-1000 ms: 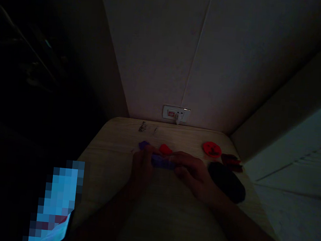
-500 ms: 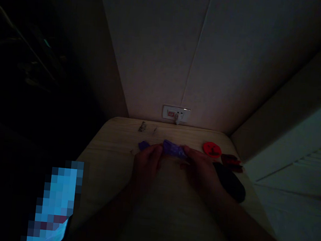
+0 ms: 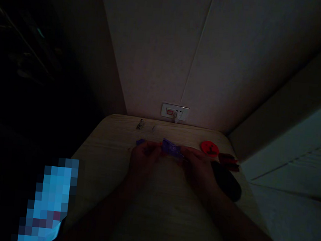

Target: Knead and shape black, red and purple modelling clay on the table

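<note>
A shiny, crinkled purple wrapper [image 3: 172, 148] is stretched between my two hands, just above the wooden tabletop [image 3: 152, 210]. My left hand [image 3: 143, 162] pinches its left end between thumb and fingers. At the other end, my right hand [image 3: 198, 169] grips it the same way. Whether anything is inside the wrapper is too dark to tell. Beyond my left fingers lies a small purple piece [image 3: 140, 141], partly hidden by the hand. To the right of my right hand rests a dark oval object [image 3: 226, 183], its near side partly covered by my forearm.
A round red piece with dark marks [image 3: 209, 148] lies at the back right, beside some dark red pieces [image 3: 228, 162]. On the wall behind is a socket [image 3: 175, 112] with a plug in it. A lit, pixelated screen [image 3: 52, 197] shows at lower left.
The wrapper slants a little more, its right end lower. My left hand covers more of the small purple piece. The whole view has shifted slightly.
</note>
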`<state>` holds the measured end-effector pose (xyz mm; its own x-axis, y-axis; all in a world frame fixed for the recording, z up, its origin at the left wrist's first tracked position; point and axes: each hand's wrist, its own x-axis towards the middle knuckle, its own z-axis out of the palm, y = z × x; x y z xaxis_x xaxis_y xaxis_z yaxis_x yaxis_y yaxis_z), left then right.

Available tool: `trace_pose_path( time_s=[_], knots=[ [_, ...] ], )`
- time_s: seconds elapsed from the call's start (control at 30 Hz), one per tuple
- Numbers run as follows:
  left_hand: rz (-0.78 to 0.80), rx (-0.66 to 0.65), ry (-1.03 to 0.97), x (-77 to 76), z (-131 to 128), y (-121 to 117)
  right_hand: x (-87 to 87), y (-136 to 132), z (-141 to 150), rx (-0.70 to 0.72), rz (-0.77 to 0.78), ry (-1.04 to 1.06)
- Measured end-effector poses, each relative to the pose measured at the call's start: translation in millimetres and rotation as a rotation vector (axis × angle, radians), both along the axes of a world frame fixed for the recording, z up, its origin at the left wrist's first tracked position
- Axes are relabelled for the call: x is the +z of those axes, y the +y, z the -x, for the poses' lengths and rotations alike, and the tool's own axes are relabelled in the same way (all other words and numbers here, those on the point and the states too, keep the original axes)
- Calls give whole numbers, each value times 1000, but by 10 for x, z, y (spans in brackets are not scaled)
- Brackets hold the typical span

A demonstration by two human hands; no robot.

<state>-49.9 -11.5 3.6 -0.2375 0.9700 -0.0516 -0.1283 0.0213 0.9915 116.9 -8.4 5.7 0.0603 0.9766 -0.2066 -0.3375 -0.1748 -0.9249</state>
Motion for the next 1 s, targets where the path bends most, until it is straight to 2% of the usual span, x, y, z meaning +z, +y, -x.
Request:
trace_pose_path(
  time_s=[0.1, 0.23, 0.33, 0.5, 0.63, 0.83, 1.0],
  knots=[
    [24, 20, -100, 0, 11, 10, -21, -13, 20, 12, 44, 33],
    [-22, 33, -280, 0, -46, -1, -18, 6, 37, 20, 49, 259],
    [-61, 43, -333, 22, -112, -5, -51, 41, 42, -25, 46, 363],
    [-64, 71, -396, 48, -128, 15, -92, 38, 81, -33, -6, 267],
    [-68, 17, -297, 13, -55, 12, -74, -23, 126, 11, -82, 129],
    [-66, -230, -75, -41, -32, -56, -25, -79, 107, 83, -166, -147],
    [-54, -202, 55, -33, -66, -99, 9, -70, 74, 144, -330, -181]
  ],
)
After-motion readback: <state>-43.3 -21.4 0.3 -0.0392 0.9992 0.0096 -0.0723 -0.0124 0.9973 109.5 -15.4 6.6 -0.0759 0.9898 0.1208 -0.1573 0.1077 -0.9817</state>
